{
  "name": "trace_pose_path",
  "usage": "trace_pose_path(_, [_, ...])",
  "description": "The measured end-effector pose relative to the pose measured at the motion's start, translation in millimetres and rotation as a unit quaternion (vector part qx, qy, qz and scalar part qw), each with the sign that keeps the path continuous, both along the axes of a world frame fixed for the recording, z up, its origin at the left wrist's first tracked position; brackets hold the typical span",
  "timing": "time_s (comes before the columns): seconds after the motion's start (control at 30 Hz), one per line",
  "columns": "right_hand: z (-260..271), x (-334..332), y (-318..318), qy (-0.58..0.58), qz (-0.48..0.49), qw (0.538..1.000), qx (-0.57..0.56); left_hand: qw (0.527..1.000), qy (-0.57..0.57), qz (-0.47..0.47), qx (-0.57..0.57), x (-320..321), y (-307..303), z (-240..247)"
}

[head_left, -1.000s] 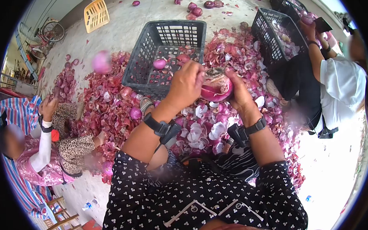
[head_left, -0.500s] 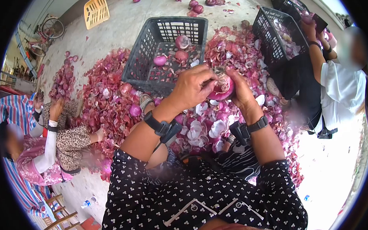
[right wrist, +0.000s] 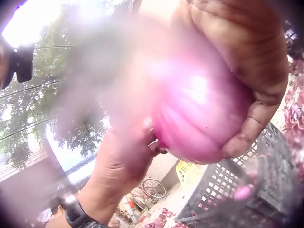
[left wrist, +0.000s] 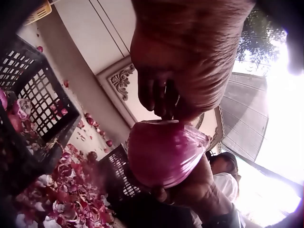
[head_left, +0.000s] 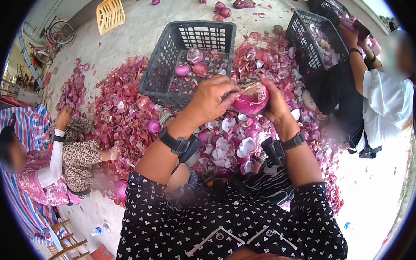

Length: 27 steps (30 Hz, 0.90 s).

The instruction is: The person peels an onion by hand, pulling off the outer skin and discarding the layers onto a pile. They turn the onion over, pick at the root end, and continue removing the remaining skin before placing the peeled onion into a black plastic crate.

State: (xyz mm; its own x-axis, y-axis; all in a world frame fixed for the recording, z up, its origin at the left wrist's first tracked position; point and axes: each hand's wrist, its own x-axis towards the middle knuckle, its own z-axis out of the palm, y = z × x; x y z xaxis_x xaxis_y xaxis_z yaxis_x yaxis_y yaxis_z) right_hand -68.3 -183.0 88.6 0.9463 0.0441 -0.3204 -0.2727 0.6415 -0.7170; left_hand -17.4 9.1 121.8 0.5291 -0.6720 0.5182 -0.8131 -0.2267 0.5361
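- The right hand point(head_left: 275, 105) cups a red onion point(head_left: 249, 102) from below and behind, with the fingers curled round its far side and the thumb on its near side, a firm enclosing hold.
- The left hand point(head_left: 210, 100) is bent at the knuckles, and its fingertips point(left wrist: 159, 102) pinch down on the flat cut top of the onion. Whether anything lies between them and the skin cannot be told.
- The onion sits raised in front of the person's chest, between the two hands. It is above a carpet of onion skins point(head_left: 125, 114) and just short of the near rim of a dark plastic crate point(head_left: 163, 88).
- Only the head view shows the whole layout. A few peeled onions point(head_left: 183, 70) lie in the crate, and a second crate point(head_left: 306, 53) stands to the right beside a seated person in white point(head_left: 385, 101). Another person in pink point(head_left: 40, 181) sits at the left.
- The left wrist view looks up from under the hand. It shows the onion's glossy purple side and the right hand's fingers wrapped beneath it.
- The right wrist view is washed out by glare. It does show the right thumb pressed into the onion's lower curve, the left forearm with its dark wrist strap point(right wrist: 78, 216), and a bicycle point(right wrist: 154, 187) beyond.
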Motion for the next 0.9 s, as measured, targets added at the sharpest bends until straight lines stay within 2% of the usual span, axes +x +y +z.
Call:
trace_pose_path(0.17, [1,-2,0,0.01,0.015,1.0,-0.005,0.999,-0.041,-0.003,0.013,-4,-4,5])
trace_pose_path(0.23, [-2,-2,0,0.007,0.011,1.0,-0.011,0.995,-0.099,-0.009,0.026,-4,-5,5])
trace_pose_path(0.47, [-3,-3,1,0.026,0.016,1.0,-0.005,0.994,-0.093,0.002,0.05,-5,-8,-1])
trace_pose_path(0.57, [-5,-1,1,0.018,0.029,0.999,-0.001,0.995,-0.099,0.014,0.02,-5,-10,-5])
trace_pose_path(0.63, [-3,-1,3,0.015,0.03,0.999,0.004,0.998,0.02,0.041,-0.03,-7,-10,-6])
trace_pose_path(0.67, [-2,-1,4,0.015,0.029,0.999,0.004,0.999,0.019,0.04,-0.03,-6,-10,-6])
trace_pose_path(0.73, [-1,0,5,-0.006,0.014,1.0,-0.003,0.965,0.188,0.115,-0.141,0,-6,-8])
trace_pose_path(0.77, [0,1,4,-0.007,0.014,1.0,-0.003,0.952,0.216,0.13,-0.172,8,-4,-12])
trace_pose_path(0.8, [0,2,3,-0.01,0.008,1.0,-0.003,0.952,0.216,0.13,-0.173,12,1,-10])
trace_pose_path(0.87, [1,1,0,-0.014,0.0,1.0,-0.003,0.932,0.296,0.11,-0.178,19,13,-8])
trace_pose_path(0.9, [4,0,-2,-0.011,0.0,1.0,0.008,0.941,0.295,0.137,-0.094,22,20,-4])
